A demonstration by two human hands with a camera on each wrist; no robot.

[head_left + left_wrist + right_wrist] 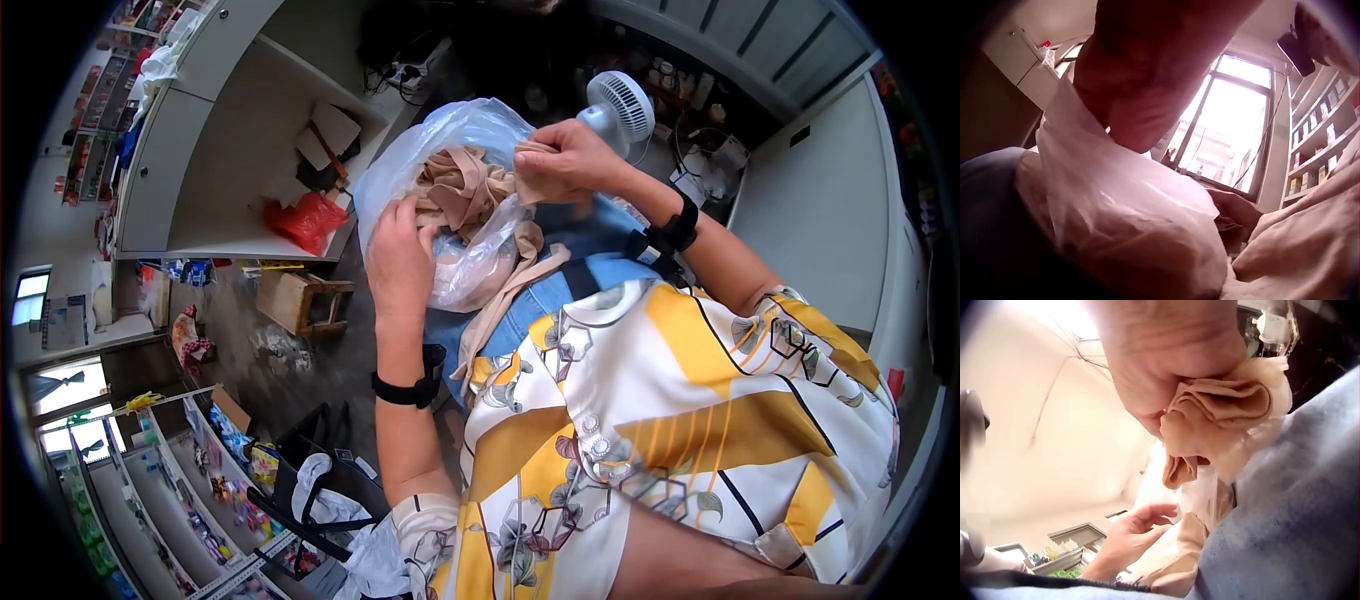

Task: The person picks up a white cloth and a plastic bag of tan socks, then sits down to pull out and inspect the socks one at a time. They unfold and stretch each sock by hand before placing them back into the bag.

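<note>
A translucent plastic bag (460, 122) full of beige fabric (462, 190) lies on the person's lap. The right hand (575, 160) grips a folded piece of beige fabric (1222, 419) at the bag's right edge, its fingers curled round it. At the bag's left side the left hand (400, 262) rests with its fingertips on the fabric and rim, fingers loosely bent; the right wrist view shows this left hand (1132, 540) with fingers apart. A beige strip (510, 300) hangs out of the bag over the lap.
A white fan (620, 105) stands beyond the right hand. To the left are a red plastic bag (308, 222) in a cabinet, a wooden stool (300, 300) on the floor, and shelves of goods (180, 480). A black bag (330, 460) sits at lower left.
</note>
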